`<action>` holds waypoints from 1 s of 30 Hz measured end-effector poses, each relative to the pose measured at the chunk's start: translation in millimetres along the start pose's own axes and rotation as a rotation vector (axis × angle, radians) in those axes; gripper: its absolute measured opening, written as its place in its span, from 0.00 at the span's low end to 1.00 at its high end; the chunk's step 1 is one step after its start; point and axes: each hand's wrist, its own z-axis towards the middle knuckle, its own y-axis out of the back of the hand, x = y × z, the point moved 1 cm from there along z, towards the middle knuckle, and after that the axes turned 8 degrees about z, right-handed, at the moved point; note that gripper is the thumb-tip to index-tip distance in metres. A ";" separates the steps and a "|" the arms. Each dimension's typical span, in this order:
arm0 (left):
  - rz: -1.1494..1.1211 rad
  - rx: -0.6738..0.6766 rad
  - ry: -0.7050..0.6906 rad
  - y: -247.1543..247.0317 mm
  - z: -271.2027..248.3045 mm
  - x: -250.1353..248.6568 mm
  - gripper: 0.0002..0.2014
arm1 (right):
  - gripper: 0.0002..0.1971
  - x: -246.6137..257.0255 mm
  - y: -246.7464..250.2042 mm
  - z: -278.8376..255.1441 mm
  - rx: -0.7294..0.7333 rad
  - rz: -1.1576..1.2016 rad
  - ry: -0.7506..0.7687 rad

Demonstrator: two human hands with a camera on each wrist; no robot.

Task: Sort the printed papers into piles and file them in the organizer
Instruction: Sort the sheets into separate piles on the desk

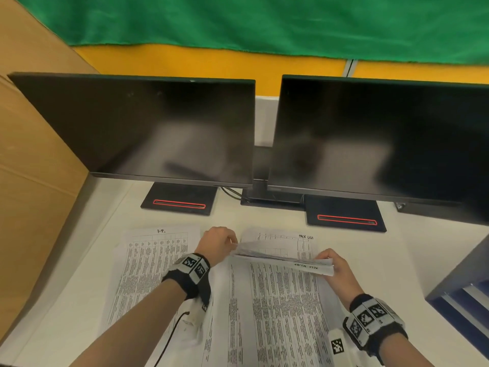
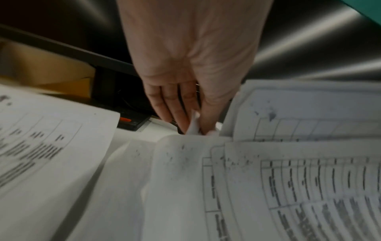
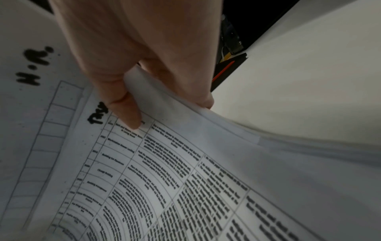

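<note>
Two dark monitors (image 1: 137, 128) upper frame, organizer (image 1: 460, 292) cut off lower right, left hand (image 1: 218, 245) and right hand (image 1: 334, 266) pinching paper stack (image 1: 280, 256), print blurred

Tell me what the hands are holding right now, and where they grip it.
Both hold the stack of papers by its far edge: the left hand pinches the left corner, the right hand grips the right corner.

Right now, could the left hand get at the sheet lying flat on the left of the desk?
Probably yes, but not freely. The left hand pinches a corner of the lifted stack of papers, which the right hand also holds. The left sheet lies uncovered right beside that wrist; it must let go first.
</note>
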 end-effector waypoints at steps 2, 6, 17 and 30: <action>-0.224 0.026 -0.019 2.7 -3.6 2.4 0.05 | 0.13 -0.8 1.1 -0.3 0.015 0.014 -0.036; -0.617 0.262 -0.110 10.9 -13.5 -3.5 0.04 | 0.28 -3.9 4.0 2.7 0.062 0.060 -0.142; -0.534 0.534 -0.042 19.8 5.3 -29.5 0.13 | 0.09 1.5 8.8 0.1 0.159 -0.023 -0.112; -0.012 0.116 -0.080 -8.2 24.3 -59.4 0.10 | 0.23 -7.2 7.6 -4.5 -0.016 -0.194 -0.012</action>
